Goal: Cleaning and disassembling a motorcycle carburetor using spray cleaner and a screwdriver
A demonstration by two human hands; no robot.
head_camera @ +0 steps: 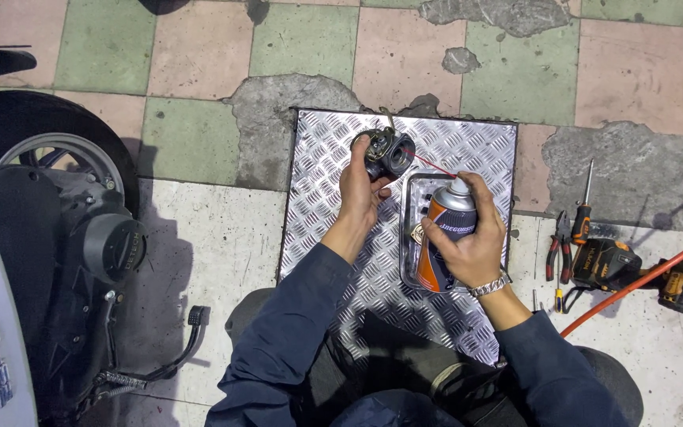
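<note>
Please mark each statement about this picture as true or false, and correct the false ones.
1. The left hand holds a small metal engine part. True.
2. The right hand holds a screwdriver. False: it grips an orange and silver spray can; the screwdriver lies on the floor to the right.
3. A thin red straw runs from the can toward the part. True.
4. The hands work above a wooden board. False: below them is a ribbed metal plate.
5. A scooter wheel stands at the left. True.
</note>
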